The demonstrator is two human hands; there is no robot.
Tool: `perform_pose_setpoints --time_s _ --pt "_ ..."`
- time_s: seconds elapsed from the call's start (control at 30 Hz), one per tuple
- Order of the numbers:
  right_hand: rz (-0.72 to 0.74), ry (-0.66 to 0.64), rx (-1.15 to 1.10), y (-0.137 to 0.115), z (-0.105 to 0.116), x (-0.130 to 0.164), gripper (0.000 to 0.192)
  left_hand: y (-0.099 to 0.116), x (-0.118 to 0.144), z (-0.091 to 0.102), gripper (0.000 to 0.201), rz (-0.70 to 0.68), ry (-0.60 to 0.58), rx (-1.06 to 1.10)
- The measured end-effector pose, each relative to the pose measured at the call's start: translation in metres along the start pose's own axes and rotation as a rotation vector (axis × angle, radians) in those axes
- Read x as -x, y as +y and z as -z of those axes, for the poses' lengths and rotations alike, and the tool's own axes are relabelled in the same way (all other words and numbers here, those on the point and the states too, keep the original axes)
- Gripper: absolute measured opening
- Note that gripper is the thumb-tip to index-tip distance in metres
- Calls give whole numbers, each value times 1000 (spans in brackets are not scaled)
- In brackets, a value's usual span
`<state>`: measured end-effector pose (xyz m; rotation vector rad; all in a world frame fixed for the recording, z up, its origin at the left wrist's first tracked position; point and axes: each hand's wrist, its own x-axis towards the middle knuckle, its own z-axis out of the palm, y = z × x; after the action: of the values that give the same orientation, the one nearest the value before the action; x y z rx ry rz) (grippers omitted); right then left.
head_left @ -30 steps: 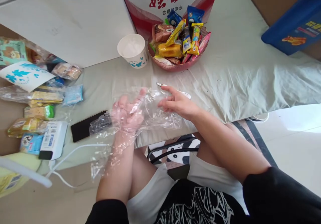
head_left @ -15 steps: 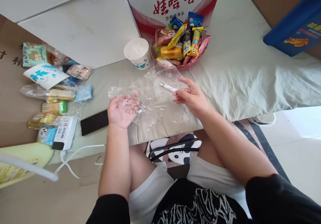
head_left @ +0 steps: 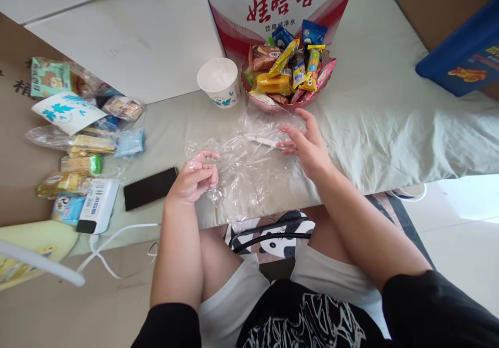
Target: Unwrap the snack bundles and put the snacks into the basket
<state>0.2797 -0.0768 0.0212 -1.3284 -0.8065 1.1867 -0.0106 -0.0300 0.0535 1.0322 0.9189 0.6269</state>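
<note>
Your left hand [head_left: 194, 176] is curled into a loose fist, pinching the near edge of the clear plastic sheet [head_left: 244, 169] that lies crumpled on the cloth-covered counter [head_left: 374, 124]. Your right hand [head_left: 306, 143] rests with fingers spread wide on the sheet's far side, fingertips touching a thin white tool [head_left: 262, 140] lying under or on the plastic; which of the two I cannot tell. Just beyond sits a pink bowl [head_left: 286, 105] heaped with wrapped snacks, with a paper cup [head_left: 219, 82] beside it. A black phone [head_left: 150, 188] lies left of your left hand.
</note>
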Motion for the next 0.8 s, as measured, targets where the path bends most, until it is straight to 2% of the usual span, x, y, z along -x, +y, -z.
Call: perform_pose_setpoints --time_s 0.1,0.17,0.3,0.37,0.47,0.53,0.63,0.7,0.73,0.8 --pt "-61 -15 42 -3 -2 1 66 -2 3 5 32 -17 -126 23" --pt "-80 -30 71 -5 -3 3 58 -3 5 5 26 -38 -164 45" --pt "-21 -22 58 -10 -3 10 61 -5 15 4 21 -97 -109 66" --pt "-43 -103 60 -11 -3 15 67 -4 22 2 20 -138 -108 54" --pt "-106 -217 85 -13 -6 20 64 -1 31 -3 27 -208 -93 60" --pt "-92 -165 55 -14 -7 22 62 4 33 -7 34 -246 35 84" --pt "6 13 -27 -16 -5 21 66 15 31 -14 31 -272 399 112" --pt "78 96 -50 -18 -1 21 66 24 31 -21 23 -289 585 125" --pt "104 119 -49 -19 1 21 66 28 33 -25 24 -325 627 128" --pt "139 137 -25 -22 5 24 65 35 38 -33 35 -428 607 100"
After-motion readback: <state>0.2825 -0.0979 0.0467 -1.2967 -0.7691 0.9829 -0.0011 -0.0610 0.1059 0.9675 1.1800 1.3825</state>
